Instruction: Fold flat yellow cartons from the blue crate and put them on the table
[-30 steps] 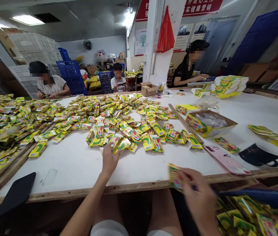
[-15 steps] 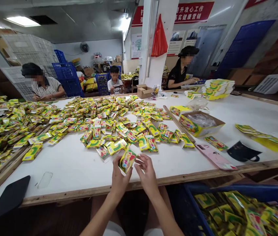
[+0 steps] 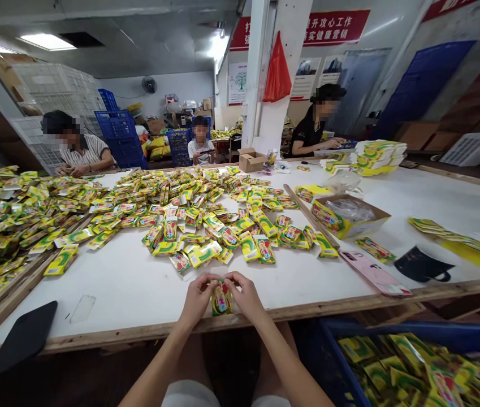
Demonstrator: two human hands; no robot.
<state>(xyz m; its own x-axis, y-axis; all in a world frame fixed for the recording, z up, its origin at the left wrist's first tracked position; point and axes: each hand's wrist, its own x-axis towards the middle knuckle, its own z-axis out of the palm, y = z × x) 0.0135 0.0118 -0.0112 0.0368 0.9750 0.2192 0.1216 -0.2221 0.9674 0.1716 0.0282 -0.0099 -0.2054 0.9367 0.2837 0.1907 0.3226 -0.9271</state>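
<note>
A small yellow-and-green cardboard box with red and coloured print stands between my hands, close to the table's front edge. My left hand pinches its upper left corner, thumb and fingers drawn together. On the other side my right hand grips the upper right corner in the same way. The fingers cover the box's top end, so its flap is hidden. Just beyond my hands lies a loose heap of similar boxes, several with white end flaps sticking out.
A wooden strip divides the white table. To the right are an open carton with clear plastic, a pink phone-like item and a black item. A blue crate of boxes stands below right. Three people sit across the table.
The small box has come down and nearer to me, from tilted to upright. My right hand, apart from it before with fingers spread, now pinches its top corner.
</note>
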